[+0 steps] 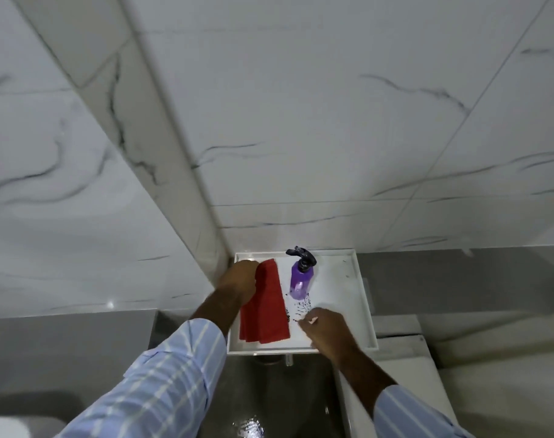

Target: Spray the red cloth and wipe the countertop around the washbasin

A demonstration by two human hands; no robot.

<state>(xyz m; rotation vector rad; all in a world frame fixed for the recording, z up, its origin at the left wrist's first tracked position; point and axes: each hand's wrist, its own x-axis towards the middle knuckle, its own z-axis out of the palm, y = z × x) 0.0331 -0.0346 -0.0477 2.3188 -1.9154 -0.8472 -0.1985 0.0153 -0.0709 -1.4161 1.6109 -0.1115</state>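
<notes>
A folded red cloth (264, 306) lies on the left side of a white tray (361, 298). My left hand (239, 278) is closed around the cloth's far end. A purple spray bottle (301, 278) with a black trigger head stands upright at the middle back of the tray, just right of the cloth. My right hand (326, 327) hovers over the tray's front right part, fingers loosely curled, holding nothing, a short way in front of the bottle.
The tray sits in a corner of white marble-look wall tiles (301, 137). A dark wet floor (282, 403) lies below the tray. A pale ledge (405, 343) runs to the right. Dark speckles (301, 306) mark the tray in front of the bottle.
</notes>
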